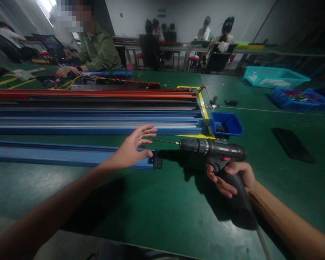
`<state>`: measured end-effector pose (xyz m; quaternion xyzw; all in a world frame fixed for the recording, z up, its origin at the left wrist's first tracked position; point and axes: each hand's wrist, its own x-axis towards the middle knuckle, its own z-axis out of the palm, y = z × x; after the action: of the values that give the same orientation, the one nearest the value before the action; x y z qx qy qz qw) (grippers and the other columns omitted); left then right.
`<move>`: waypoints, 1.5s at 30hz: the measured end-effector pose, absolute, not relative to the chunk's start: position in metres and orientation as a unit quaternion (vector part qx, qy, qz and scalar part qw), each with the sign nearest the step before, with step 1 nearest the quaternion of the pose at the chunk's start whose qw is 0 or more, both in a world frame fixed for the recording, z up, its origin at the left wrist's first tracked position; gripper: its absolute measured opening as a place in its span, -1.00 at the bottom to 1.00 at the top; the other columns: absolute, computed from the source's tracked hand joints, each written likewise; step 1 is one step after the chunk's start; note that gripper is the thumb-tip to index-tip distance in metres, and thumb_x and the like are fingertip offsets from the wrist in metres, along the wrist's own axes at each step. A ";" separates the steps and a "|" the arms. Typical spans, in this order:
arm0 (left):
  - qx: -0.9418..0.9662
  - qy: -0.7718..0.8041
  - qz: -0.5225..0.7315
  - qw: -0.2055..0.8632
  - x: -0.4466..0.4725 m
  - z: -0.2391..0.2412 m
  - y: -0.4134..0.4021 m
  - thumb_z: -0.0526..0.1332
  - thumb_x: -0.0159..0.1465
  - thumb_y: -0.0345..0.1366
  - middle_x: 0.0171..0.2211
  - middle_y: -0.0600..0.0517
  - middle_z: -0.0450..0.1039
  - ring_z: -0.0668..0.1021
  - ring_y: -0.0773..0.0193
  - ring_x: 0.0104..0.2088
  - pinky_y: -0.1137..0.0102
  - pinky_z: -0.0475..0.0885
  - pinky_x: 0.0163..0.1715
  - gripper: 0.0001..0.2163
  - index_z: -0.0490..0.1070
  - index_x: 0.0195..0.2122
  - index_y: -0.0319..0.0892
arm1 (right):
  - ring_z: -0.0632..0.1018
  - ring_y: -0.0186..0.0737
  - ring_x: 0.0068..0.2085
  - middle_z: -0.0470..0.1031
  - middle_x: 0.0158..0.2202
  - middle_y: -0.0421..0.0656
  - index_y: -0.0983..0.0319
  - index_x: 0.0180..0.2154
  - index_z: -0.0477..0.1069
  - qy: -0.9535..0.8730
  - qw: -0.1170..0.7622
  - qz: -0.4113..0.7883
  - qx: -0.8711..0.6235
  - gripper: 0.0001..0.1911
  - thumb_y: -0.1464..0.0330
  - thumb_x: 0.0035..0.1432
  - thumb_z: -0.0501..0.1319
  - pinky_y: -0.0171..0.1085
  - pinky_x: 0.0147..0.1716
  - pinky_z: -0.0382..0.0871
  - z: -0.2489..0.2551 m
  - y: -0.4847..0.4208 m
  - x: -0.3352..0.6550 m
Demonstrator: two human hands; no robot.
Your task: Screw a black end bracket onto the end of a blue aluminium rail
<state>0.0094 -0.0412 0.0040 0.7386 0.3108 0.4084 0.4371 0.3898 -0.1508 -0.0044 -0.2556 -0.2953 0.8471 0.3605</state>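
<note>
My right hand (233, 178) is wrapped round the grip of a black cordless drill (216, 150), whose long bit points left toward the end of a blue metal rail (70, 155). My left hand (134, 146) hovers over that rail's right end with fingers spread and thumb near the black end bracket (157, 161), holding nothing. The rail lies alone on the green table, nearer to me than the stack.
A stack of long blue, grey and red rails (97, 112) lies behind. A small blue bin (226, 124) sits right of it, a black flat pad (292, 144) further right, teal (273, 76) and blue trays (298, 99) at far right. A person in a green jacket (97, 48) works at the far side.
</note>
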 end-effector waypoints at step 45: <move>0.898 0.343 0.139 0.238 -0.001 0.003 -0.034 0.00 0.65 -0.05 0.12 0.03 0.64 0.63 0.17 0.14 0.24 0.45 0.23 -0.63 0.57 0.14 -0.03 | 0.61 -0.32 -0.59 0.74 -0.20 0.14 0.49 -0.03 0.67 -0.303 0.291 0.871 -0.254 -0.63 0.41 0.21 0.27 -0.32 -0.49 0.68 -0.019 -0.123 0.426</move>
<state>-0.0014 -0.0337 0.0033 0.8981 0.3430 0.1387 0.2376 0.4265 -0.1226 -0.0187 -0.2537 -0.3034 0.8710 0.2914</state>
